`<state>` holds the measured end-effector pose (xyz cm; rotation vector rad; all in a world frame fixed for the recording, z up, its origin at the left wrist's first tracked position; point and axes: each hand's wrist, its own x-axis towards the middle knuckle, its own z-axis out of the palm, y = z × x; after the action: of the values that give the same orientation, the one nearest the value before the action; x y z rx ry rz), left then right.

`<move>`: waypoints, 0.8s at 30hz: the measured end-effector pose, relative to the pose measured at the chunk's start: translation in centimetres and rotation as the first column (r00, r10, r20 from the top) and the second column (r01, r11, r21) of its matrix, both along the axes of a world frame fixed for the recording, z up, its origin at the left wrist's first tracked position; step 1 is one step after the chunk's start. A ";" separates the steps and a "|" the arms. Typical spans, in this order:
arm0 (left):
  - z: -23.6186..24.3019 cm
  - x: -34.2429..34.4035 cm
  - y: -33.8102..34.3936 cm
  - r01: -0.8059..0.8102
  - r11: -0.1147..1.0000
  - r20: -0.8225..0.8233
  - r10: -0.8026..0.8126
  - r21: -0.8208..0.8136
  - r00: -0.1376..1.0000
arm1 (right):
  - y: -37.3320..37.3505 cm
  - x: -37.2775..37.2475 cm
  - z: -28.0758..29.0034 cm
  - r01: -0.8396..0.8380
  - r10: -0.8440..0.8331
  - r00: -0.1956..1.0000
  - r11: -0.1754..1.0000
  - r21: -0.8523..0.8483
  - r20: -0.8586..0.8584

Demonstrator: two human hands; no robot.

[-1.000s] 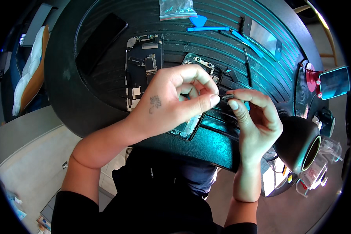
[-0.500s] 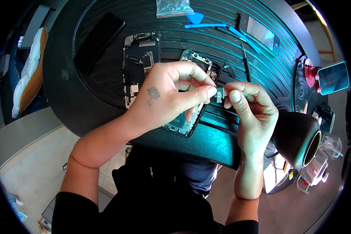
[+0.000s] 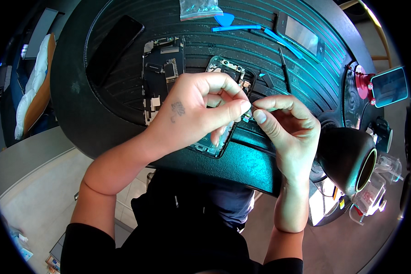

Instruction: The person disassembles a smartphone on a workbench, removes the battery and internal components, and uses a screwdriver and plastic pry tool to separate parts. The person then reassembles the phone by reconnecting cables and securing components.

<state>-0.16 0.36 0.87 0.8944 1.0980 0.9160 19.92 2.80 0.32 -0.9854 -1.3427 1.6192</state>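
Between the thumb and forefinger of my left hand (image 3: 201, 107) is a small phone part (image 3: 248, 116), a dark piece with a shiny connector end, now mostly covered by fingertips. My right hand (image 3: 290, 130) comes in from the other side, its thumb and forefinger pinched at the part's right edge. Below both hands lies an opened phone housing (image 3: 221, 150), its inner components exposed; my left hand hides its middle. A second taken-apart phone (image 3: 163, 51) with bare circuitry lies to the left, partly behind my left hand and wrist.
On the ribbed black table (image 3: 109, 132) lie a dark phone (image 3: 116, 49), a blue pick (image 3: 224, 19), blue pry tools (image 3: 237, 28), a thin screwdriver (image 3: 285, 68) and a smaller phone (image 3: 299, 36). A plastic bag (image 3: 198, 8) is at the far edge; a black vessel (image 3: 345, 157) stands right.
My right hand has moved left, bringing its fingertips up against the small part. The part has shifted slightly left and is more covered. The whole view has shifted a little.
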 end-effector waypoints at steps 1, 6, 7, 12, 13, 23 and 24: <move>0.3 0.0 0.0 0.013 1.000 -0.050 -0.013 0.007 0.999 | 0.0 0.1 0.2 -0.008 0.008 0.999 1.000 0.008 0.033; -0.7 -0.1 0.0 0.037 0.936 -0.392 0.110 0.349 0.913 | 1.0 0.3 0.1 -0.033 0.039 0.991 0.999 -0.042 0.129; -0.6 -0.4 0.3 0.065 0.887 -0.510 0.201 0.456 0.836 | 1.6 0.5 0.1 0.004 0.005 0.987 0.999 -0.054 0.162; 0.0 -1.2 1.0 0.328 0.809 -0.831 0.316 0.488 0.458 | 4.6 0.4 1.1 0.089 -0.099 0.915 0.995 0.043 0.392; 0.2 -1.1 0.9 0.362 0.816 -0.867 0.302 0.450 0.395 | 5.3 0.0 0.5 0.065 -0.080 0.928 0.996 0.053 0.363; 0.4 -1.0 1.1 0.430 0.854 -0.937 0.168 0.293 0.305 | 5.4 -2.1 -0.6 0.097 -0.139 0.907 0.988 0.122 0.398; 0.4 -0.9 1.0 0.429 0.857 -0.938 0.158 0.286 0.309 | 5.3 -2.1 -0.8 0.092 -0.151 0.900 0.983 0.162 0.408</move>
<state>-1.11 1.34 1.27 2.1402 1.7753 0.4156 17.83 8.10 -0.43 -1.3559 -1.6162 1.2407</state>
